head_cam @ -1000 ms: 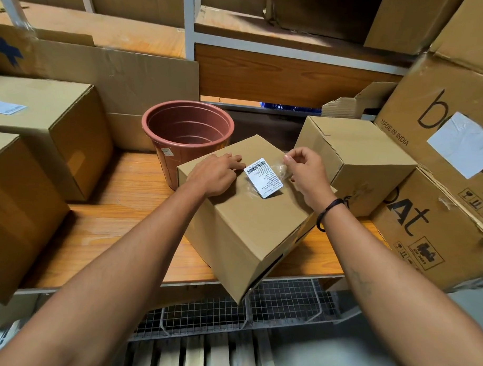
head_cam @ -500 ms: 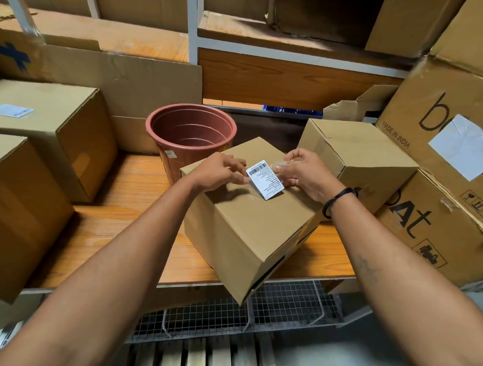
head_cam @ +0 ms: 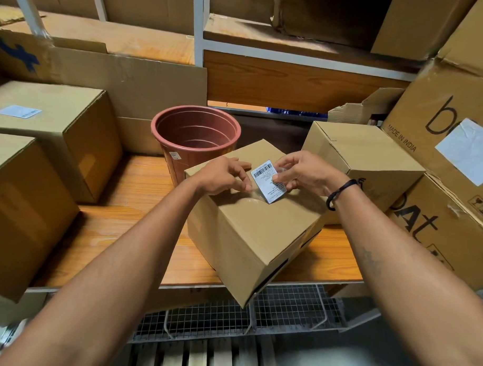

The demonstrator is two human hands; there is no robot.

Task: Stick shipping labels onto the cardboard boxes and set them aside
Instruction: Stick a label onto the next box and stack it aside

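One box at left (head_cam: 80, 149) is labelled; over the middle box (head_cam: 249, 232) the right hand (head_cam: 306, 172) pinches the next label (head_cam: 265, 175), the left hand (head_cam: 221, 176) its clear film (head_cam: 255, 195) (nothing stuck yet)

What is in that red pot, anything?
Empty, as far as shows: the pot stands upright, its ribbed inner wall bare; the very bottom hides behind its near rim.

I read "MADE IN INDIA" on the upper right carton (head_cam: 430, 88), beside a big "b". The lower right carton (head_cam: 451, 245) shows large letters "At". The shipping label (head_cam: 266, 181) carries a barcode, but its small print is too fine for me. So is the left box's label (head_cam: 18, 111).
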